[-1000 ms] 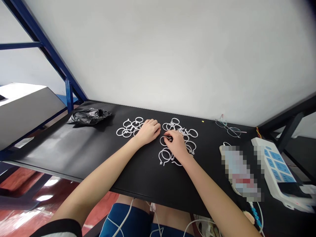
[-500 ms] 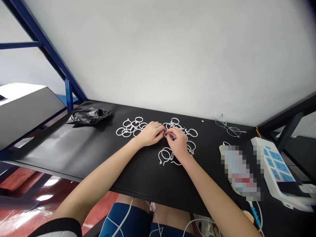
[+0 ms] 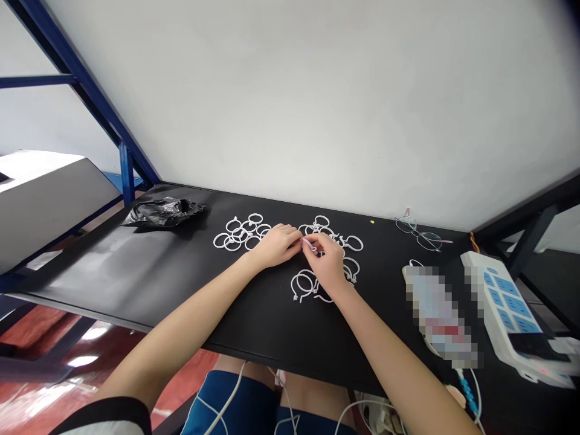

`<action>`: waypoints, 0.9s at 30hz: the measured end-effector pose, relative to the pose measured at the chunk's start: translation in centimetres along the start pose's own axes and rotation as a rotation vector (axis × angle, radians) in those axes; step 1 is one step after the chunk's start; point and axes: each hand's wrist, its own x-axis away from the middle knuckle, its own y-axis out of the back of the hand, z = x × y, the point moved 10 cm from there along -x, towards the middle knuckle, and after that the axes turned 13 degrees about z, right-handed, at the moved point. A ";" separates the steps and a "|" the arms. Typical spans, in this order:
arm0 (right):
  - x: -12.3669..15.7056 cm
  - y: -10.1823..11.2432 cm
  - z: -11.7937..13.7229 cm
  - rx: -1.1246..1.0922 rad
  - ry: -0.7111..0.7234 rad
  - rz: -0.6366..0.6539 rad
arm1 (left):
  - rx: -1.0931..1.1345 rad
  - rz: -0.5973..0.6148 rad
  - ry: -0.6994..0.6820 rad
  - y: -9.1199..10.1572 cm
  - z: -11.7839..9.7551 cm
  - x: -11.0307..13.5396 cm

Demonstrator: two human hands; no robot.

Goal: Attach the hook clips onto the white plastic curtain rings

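Both hands meet over the black table [image 3: 172, 266], their fingertips almost touching. My right hand [image 3: 327, 260] is closed in a pinch on a white plastic ring [image 3: 310, 244], part of which shows between thumb and fingers. My left hand [image 3: 278, 244] is closed too, its thumb and forefinger at the other end of that ring; the grip itself is mostly hidden. Left of my left hand lies a group of closed white rings [image 3: 233, 228]. Around my right hand are several more rings, some plainly open, such as the near ones [image 3: 304, 283] and one farther right [image 3: 354, 243].
A crumpled black plastic bag [image 3: 163, 213] lies at the far left. Toward the right are eyeglasses [image 3: 428, 241], a pixelated phone-like object [image 3: 441, 317] with a cable, and a white power strip [image 3: 505, 308]. A pale wall [image 3: 317, 109] rises behind the table. A tiny yellow bit [image 3: 372, 222] lies near it.
The white ring in my right fingers has turned slightly and shows more between thumb and forefinger. Both hands stay in nearly the same place; the loose rings lie as before.
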 end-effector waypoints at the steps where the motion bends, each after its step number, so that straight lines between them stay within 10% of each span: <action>1: 0.0 -0.2 -0.1 -0.011 -0.013 0.012 | -0.002 -0.002 0.010 0.0 0.2 0.0; 27: 0.0 -2.9 -1.8 -0.087 -0.160 0.258 | -0.030 -0.033 0.084 -0.2 1.3 0.2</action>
